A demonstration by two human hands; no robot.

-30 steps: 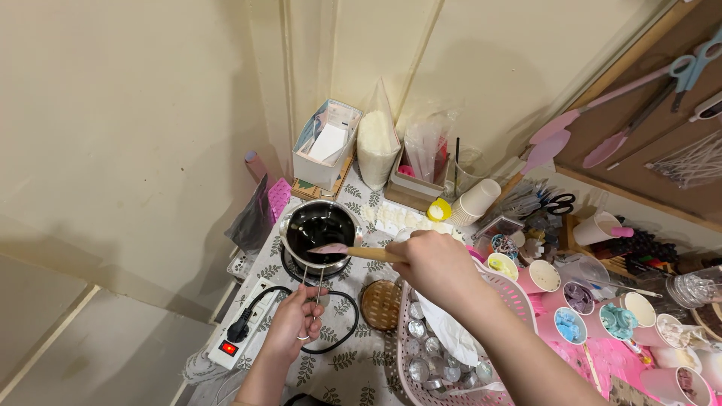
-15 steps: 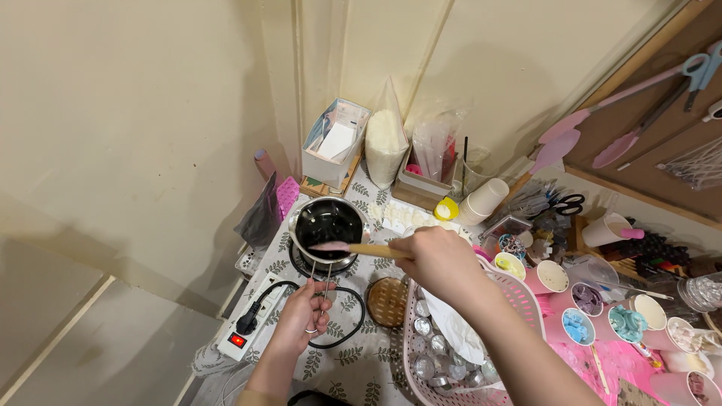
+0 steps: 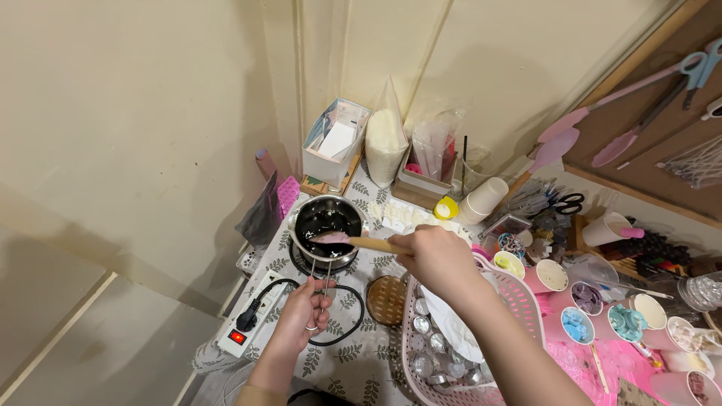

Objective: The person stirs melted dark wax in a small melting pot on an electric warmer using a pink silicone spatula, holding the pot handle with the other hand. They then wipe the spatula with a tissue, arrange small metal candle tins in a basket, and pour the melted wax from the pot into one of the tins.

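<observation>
A small metal melting pot (image 3: 326, 222) with dark liquid sits on a round hot plate at the table's left. My left hand (image 3: 304, 312) grips the pot's wire handle (image 3: 323, 280) below it. My right hand (image 3: 438, 258) holds a spatula by its wooden handle (image 3: 376, 243); the pink blade (image 3: 331, 237) dips into the pot over its near rim.
A white power strip (image 3: 248, 325) with a black cable lies left of the pot. A pink basket (image 3: 519, 301) of foil cups sits under my right arm. Paper cups with coloured contents (image 3: 594, 316) crowd the right. Boxes and a white bag (image 3: 385, 135) stand against the wall.
The view has shifted slightly, so everything sits a little further right and lower in the frame. Both hands keep their grips; the spatula stays in the pot.
</observation>
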